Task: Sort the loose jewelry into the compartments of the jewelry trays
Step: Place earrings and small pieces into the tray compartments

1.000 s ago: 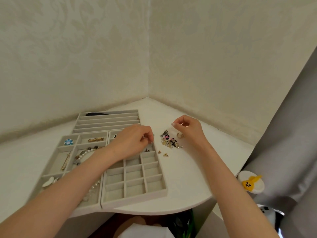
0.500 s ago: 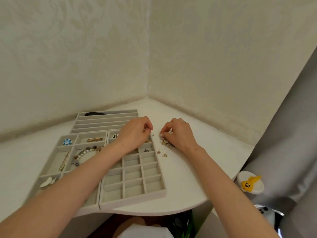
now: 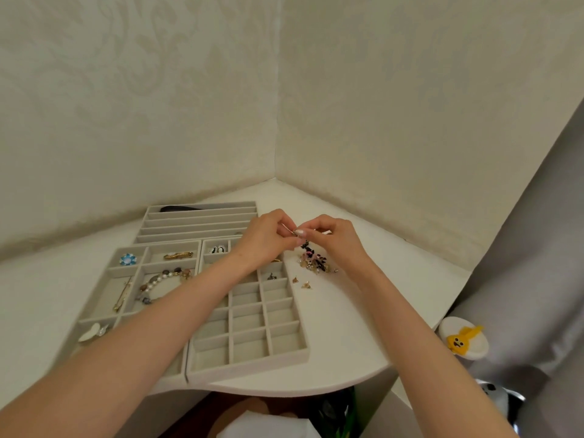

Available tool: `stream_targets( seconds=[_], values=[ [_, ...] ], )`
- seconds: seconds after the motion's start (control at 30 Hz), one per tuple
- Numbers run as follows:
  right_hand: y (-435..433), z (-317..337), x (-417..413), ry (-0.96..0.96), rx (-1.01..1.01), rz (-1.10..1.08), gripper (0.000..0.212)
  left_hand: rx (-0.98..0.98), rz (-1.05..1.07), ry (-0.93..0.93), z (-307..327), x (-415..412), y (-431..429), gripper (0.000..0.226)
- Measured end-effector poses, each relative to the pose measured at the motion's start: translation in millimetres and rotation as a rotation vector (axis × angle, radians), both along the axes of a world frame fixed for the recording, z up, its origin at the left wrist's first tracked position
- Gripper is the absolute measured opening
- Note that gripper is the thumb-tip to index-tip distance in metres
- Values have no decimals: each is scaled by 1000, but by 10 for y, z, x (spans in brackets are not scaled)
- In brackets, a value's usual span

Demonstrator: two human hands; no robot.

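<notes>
Three grey jewelry trays lie on the white corner table: a small-grid tray (image 3: 286,354), a wider-compartment tray (image 3: 109,273) to its left, and a long-slot tray (image 3: 202,222) behind. A pile of loose jewelry (image 3: 316,263) sits right of the grid tray. My left hand (image 3: 262,238) and my right hand (image 3: 336,240) meet above the pile's far edge, both pinching one small metallic piece (image 3: 297,232) between their fingertips. Two tiny gold pieces (image 3: 301,282) lie apart from the pile.
The wide tray holds a blue flower brooch (image 3: 128,259), a gold clip (image 3: 178,255), a pearl bracelet (image 3: 164,279) and a pin (image 3: 122,294). A grey curtain (image 3: 537,263) hangs at right. A white round object with a yellow figure (image 3: 464,338) sits beyond the table's rounded edge.
My right hand came from the pile's right side over the pile and rose to meet my left hand. Both hands now pinch one small piece together above the pile.
</notes>
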State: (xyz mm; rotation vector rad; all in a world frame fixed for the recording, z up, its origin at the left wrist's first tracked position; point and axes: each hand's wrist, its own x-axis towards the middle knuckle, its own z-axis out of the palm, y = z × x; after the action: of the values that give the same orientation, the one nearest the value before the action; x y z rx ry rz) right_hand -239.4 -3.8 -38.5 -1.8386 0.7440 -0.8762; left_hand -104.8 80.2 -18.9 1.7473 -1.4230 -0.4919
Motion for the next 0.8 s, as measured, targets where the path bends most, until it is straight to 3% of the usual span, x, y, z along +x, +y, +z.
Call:
stream_targets(
  seconds=[0.13, 0.23, 0.37, 0.5, 0.8],
  values=[
    [1, -4, -8, -23, 40, 50, 8, -28, -2, 98, 1, 4, 13, 18],
    [-31, -27, -7, -34, 11, -25, 11, -47, 7, 61, 35, 43, 45, 11],
    [-158, -172, 9, 281, -334, -241, 12, -16, -59, -67, 63, 131, 164, 4],
    [-167, -199, 58, 503, -425, -230, 17, 29, -102, -174, 38, 213, 304, 6],
    [-145, -187, 62, 488, -455, -249, 8, 80, -87, -335, -27, 222, 376, 11]
  ],
)
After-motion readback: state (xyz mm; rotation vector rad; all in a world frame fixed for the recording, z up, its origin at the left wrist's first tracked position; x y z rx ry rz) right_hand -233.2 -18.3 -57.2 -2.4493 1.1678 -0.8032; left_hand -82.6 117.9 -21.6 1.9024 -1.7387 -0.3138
